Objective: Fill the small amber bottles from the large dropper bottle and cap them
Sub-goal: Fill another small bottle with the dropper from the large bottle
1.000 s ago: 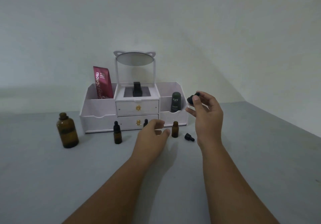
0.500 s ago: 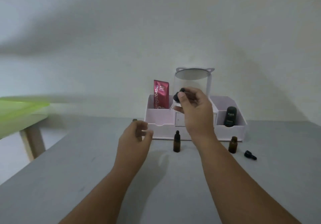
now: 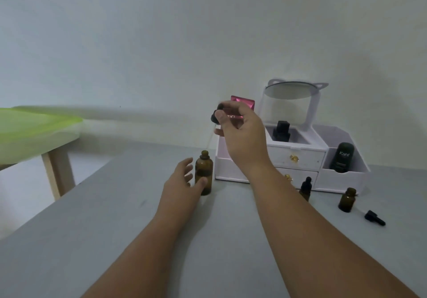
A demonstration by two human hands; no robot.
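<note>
The large amber bottle (image 3: 204, 170) stands uncapped on the grey table, left of the white organiser. My left hand (image 3: 184, 180) is spread open right beside it, thumb at its front. My right hand (image 3: 240, 133) is raised above the bottle, pinching a black dropper cap (image 3: 216, 114) whose thin glass tube slants down toward the bottle's mouth. Right of my forearm stand a capped small amber bottle (image 3: 306, 188) and an uncapped small amber bottle (image 3: 347, 200). A loose black dropper cap (image 3: 374, 217) lies beside the uncapped one.
A white drawer organiser (image 3: 298, 156) with a round mirror (image 3: 290, 89) stands at the back, holding a red pouch (image 3: 242, 103), a black item (image 3: 280, 131) and a dark tube (image 3: 342, 158). A green-topped table (image 3: 30, 131) with a wooden leg is at the left.
The view has swung left. My right hand carried the dropper cap left, over the large bottle. My left hand moved from the small bottles to beside the large bottle.
</note>
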